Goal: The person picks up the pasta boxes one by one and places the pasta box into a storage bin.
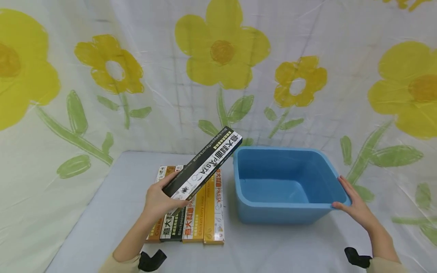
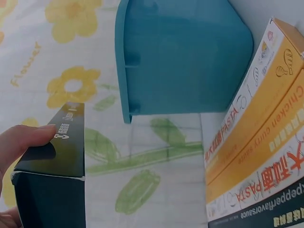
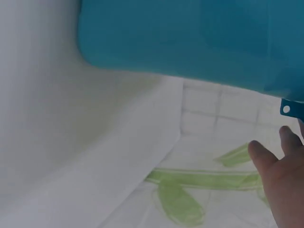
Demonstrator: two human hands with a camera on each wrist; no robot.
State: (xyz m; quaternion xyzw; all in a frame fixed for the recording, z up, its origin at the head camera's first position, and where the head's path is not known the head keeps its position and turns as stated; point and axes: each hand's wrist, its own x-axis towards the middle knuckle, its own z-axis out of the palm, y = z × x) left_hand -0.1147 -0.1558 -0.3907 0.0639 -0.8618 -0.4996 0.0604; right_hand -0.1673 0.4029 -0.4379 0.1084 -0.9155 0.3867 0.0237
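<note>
My left hand (image 1: 160, 199) grips a black and white pasta box (image 1: 205, 167) by its lower end, thumb on one side and fingers on the other. The box tilts up to the right above a row of pasta boxes (image 1: 194, 227) on the table. In the left wrist view the thumb presses the dark side of the held pasta box (image 2: 52, 156). To the right stands a blue plastic basin (image 1: 280, 214), its inside bare. My right hand (image 1: 356, 210) holds its front right corner, thumb at the front rim and fingers along the right side.
The row has orange, black and yellow boxes side by side, just left of the basin. A white cloth covers the table (image 1: 116, 197). Behind hangs a white sheet (image 1: 157, 113) printed with yellow flowers. Black straps (image 1: 152, 261) show at both wrists.
</note>
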